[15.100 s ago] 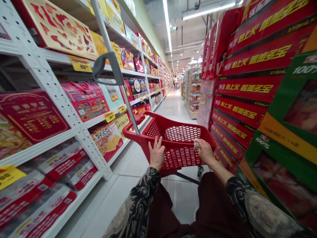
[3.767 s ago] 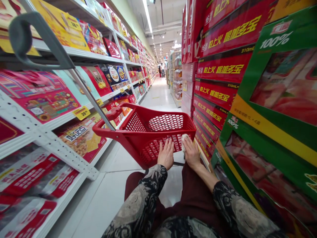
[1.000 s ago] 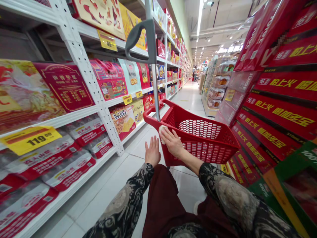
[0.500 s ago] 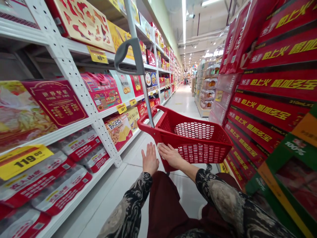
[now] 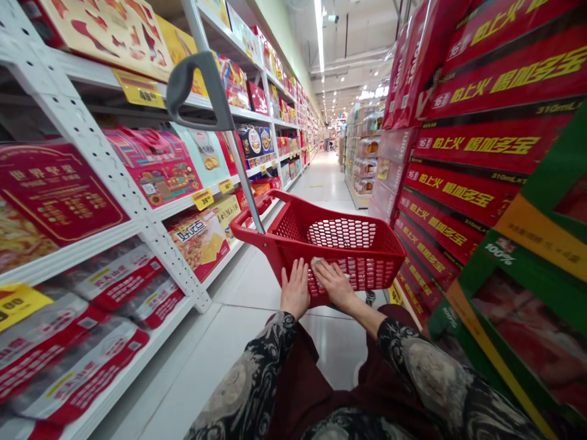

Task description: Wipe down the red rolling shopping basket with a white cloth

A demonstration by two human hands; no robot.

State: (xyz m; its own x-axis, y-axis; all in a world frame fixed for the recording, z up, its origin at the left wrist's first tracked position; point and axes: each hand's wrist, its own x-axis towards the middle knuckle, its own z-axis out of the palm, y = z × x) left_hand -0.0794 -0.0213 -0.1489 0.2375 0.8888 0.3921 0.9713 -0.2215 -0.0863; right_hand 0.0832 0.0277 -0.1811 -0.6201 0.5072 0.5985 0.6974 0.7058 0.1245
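Note:
A red shopping basket (image 5: 293, 244) with a grey pull handle (image 5: 220, 91) on a metal pole stands on the floor in front of my knees. My right hand (image 5: 335, 283) presses a pale crumpled cloth (image 5: 316, 263) flat against the basket's latticed near side; most of the cloth is hidden under the palm. Just left of it, my left hand (image 5: 295, 289) holds nothing. Its fingers are stretched out at the basket's side wall, and whether they touch it I cannot tell.
White shelves (image 5: 156, 250) with boxed goods and bottle packs (image 5: 105, 342) line the left. Stacked red drink cartons (image 5: 458, 183) and a green box (image 5: 518, 293) stand close on the right. The tiled aisle (image 5: 323, 165) runs ahead between them.
My right hand with the cloth has slid right along the basket's side, from its corner to the lattice. My left hand has moved right, up to the basket. The view has shifted right.

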